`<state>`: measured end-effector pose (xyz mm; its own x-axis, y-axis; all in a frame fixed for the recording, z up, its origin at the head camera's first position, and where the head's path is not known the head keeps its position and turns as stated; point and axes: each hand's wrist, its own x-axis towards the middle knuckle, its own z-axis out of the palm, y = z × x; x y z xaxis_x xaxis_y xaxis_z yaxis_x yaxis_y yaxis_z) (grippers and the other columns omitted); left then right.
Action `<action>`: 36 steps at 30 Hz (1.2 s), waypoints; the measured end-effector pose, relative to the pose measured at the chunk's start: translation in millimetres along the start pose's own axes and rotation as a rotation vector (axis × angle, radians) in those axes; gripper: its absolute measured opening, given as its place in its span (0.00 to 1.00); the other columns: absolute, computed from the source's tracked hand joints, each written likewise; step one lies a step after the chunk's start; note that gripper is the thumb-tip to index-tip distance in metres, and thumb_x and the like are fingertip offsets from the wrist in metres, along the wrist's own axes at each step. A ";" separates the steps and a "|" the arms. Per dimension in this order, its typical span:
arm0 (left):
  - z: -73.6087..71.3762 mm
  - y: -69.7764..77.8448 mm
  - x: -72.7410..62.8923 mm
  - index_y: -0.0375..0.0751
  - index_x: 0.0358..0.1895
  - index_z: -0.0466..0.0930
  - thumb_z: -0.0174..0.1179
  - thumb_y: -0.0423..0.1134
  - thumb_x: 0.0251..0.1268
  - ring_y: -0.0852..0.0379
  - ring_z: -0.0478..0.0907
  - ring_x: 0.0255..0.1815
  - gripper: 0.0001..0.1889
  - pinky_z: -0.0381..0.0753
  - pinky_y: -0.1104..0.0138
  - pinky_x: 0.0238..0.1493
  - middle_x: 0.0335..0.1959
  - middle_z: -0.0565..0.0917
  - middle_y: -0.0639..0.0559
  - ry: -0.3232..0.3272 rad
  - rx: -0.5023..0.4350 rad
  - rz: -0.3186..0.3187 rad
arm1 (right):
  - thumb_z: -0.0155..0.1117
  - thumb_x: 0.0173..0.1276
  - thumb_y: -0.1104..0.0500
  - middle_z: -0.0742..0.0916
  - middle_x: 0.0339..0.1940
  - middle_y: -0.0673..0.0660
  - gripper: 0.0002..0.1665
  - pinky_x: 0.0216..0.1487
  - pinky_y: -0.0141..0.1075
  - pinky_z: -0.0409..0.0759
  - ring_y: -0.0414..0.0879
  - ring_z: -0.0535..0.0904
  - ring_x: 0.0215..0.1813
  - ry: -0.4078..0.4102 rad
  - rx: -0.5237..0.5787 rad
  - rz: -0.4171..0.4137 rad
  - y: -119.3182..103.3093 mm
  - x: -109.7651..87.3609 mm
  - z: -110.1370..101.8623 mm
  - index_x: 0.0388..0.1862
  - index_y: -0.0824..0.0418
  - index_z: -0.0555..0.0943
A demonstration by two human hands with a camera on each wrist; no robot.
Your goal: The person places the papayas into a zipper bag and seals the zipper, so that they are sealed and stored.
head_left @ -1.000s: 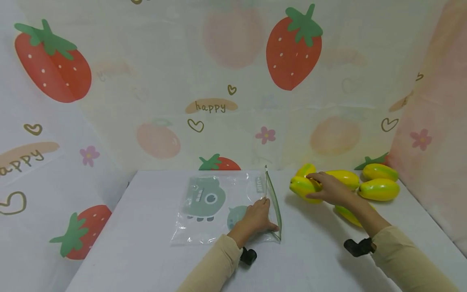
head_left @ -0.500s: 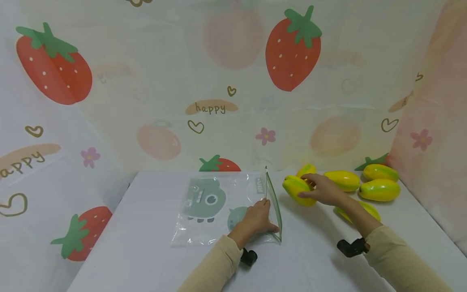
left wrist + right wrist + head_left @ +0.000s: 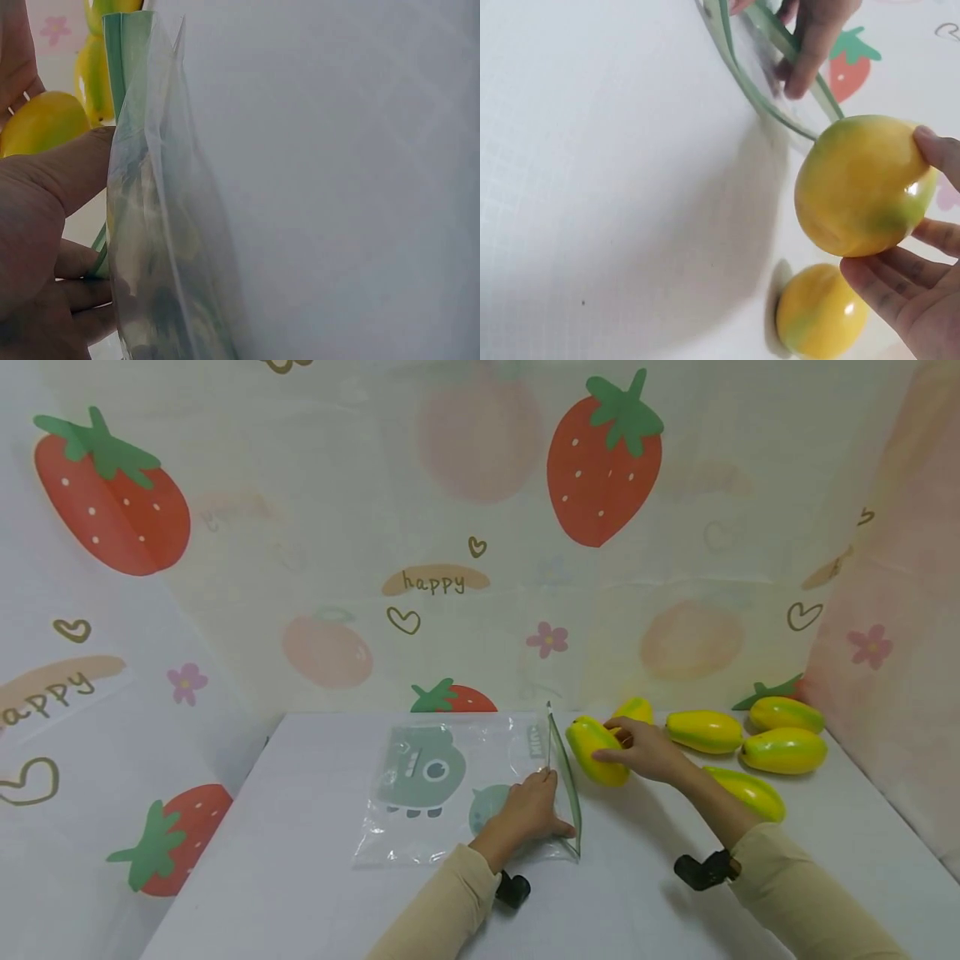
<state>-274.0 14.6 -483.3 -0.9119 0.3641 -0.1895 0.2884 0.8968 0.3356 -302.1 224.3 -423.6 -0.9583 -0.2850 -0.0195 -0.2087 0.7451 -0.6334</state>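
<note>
A clear zip bag (image 3: 427, 843) with a green monster print lies flat, its green-edged mouth facing right and standing apart. My left hand (image 3: 521, 806) holds that mouth, fingers hooked over one green rim (image 3: 832, 97) and thumb at the other. My right hand (image 3: 648, 750) grips a yellow-green papaya (image 3: 592, 752) just right of the mouth, thumb on one side and fingers on the other. In the right wrist view the papaya (image 3: 862, 187) overlaps the end of the bag's rim. The left wrist view shows the bag's clear side (image 3: 161, 225) close up; some left fingertips are hidden there.
Behind my right hand lies another papaya (image 3: 636, 708). Several more rest at the right: one (image 3: 705, 731) at the back, two (image 3: 783, 750) near the table's right edge, one (image 3: 750, 793) behind my forearm. A strawberry-print cloth (image 3: 480, 635) hangs behind the white table (image 3: 247, 877).
My right hand has moved left with the papaya, from beside the other fruit to near the bag's mouth. The papaya has tilted more upright. My left hand and the bag stay put.
</note>
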 end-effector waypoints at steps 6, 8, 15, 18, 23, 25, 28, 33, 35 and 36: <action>1.6 -0.6 1.1 0.37 0.73 0.60 0.74 0.56 0.48 0.49 0.62 0.74 0.52 0.65 0.53 0.73 0.75 0.63 0.44 0.002 -0.005 -0.005 | 0.66 0.63 0.38 0.81 0.56 0.72 0.44 0.50 0.48 0.84 0.61 0.80 0.54 -0.010 0.048 0.041 -2.6 7.3 7.6 0.65 0.70 0.70; 2.1 -0.7 1.2 0.37 0.74 0.60 0.74 0.56 0.48 0.49 0.62 0.74 0.52 0.65 0.53 0.73 0.75 0.63 0.44 0.003 -0.006 -0.007 | 0.66 0.62 0.37 0.81 0.57 0.72 0.45 0.51 0.48 0.84 0.61 0.79 0.54 -0.012 0.057 0.070 -3.9 9.8 10.2 0.65 0.69 0.70; 2.5 0.2 0.6 0.38 0.73 0.60 0.74 0.57 0.47 0.50 0.64 0.73 0.51 0.66 0.53 0.72 0.75 0.64 0.44 0.013 -0.015 -0.008 | 0.64 0.62 0.35 0.79 0.59 0.72 0.46 0.51 0.46 0.84 0.56 0.80 0.50 -0.036 0.105 0.148 -6.5 17.7 18.8 0.66 0.67 0.69; 2.7 -0.2 -0.1 0.37 0.73 0.61 0.74 0.57 0.47 0.50 0.64 0.73 0.51 0.66 0.53 0.72 0.74 0.64 0.44 0.017 -0.016 -0.004 | 0.64 0.63 0.36 0.79 0.59 0.73 0.45 0.49 0.45 0.84 0.56 0.81 0.49 -0.035 0.133 0.143 -7.1 21.1 22.6 0.66 0.68 0.69; 2.3 -0.6 -1.4 0.36 0.73 0.60 0.74 0.56 0.48 0.50 0.63 0.73 0.52 0.66 0.52 0.72 0.75 0.64 0.44 0.022 -0.020 0.001 | 0.65 0.63 0.37 0.79 0.59 0.72 0.45 0.49 0.44 0.85 0.55 0.82 0.49 -0.032 0.175 0.156 -7.1 25.7 28.3 0.66 0.69 0.69; 2.7 0.2 -1.1 0.36 0.73 0.60 0.74 0.56 0.47 0.50 0.64 0.73 0.51 0.66 0.52 0.72 0.75 0.64 0.45 0.023 -0.020 0.000 | 0.65 0.63 0.37 0.79 0.59 0.72 0.45 0.49 0.44 0.85 0.55 0.82 0.49 -0.028 0.191 0.169 -7.5 26.6 30.1 0.66 0.69 0.69; 3.2 1.0 -0.9 0.36 0.73 0.61 0.74 0.57 0.47 0.50 0.64 0.73 0.51 0.66 0.52 0.72 0.75 0.64 0.45 0.020 -0.017 -0.002 | 0.65 0.63 0.38 0.80 0.57 0.72 0.45 0.47 0.43 0.85 0.54 0.82 0.45 -0.015 0.200 0.192 -7.5 27.6 32.7 0.65 0.70 0.70; 4.2 0.0 -0.4 0.37 0.73 0.60 0.74 0.57 0.48 0.50 0.63 0.74 0.51 0.65 0.51 0.73 0.75 0.64 0.45 0.019 -0.024 -0.011 | 0.65 0.64 0.39 0.82 0.51 0.70 0.43 0.40 0.38 0.85 0.52 0.81 0.41 0.021 0.173 0.224 -7.3 29.8 37.4 0.62 0.72 0.71; 5.0 -0.8 0.2 0.37 0.74 0.59 0.74 0.56 0.48 0.50 0.62 0.74 0.52 0.64 0.51 0.73 0.75 0.63 0.45 0.022 -0.034 -0.014 | 0.65 0.64 0.39 0.83 0.51 0.70 0.42 0.37 0.37 0.84 0.51 0.81 0.40 0.035 0.151 0.234 -8.2 30.7 38.8 0.62 0.73 0.71; 5.2 -1.2 0.4 0.37 0.74 0.59 0.74 0.56 0.48 0.50 0.62 0.75 0.52 0.64 0.51 0.73 0.75 0.63 0.45 0.022 -0.039 -0.014 | 0.64 0.65 0.39 0.83 0.51 0.70 0.42 0.37 0.36 0.84 0.51 0.82 0.39 0.040 0.136 0.242 -9.0 31.0 39.3 0.62 0.73 0.71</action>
<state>-273.1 15.0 -488.6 -0.9223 0.3452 -0.1740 0.2640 0.8913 0.3687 -322.2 185.1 -449.0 -0.9846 -0.0823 -0.1544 0.0532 0.6998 -0.7124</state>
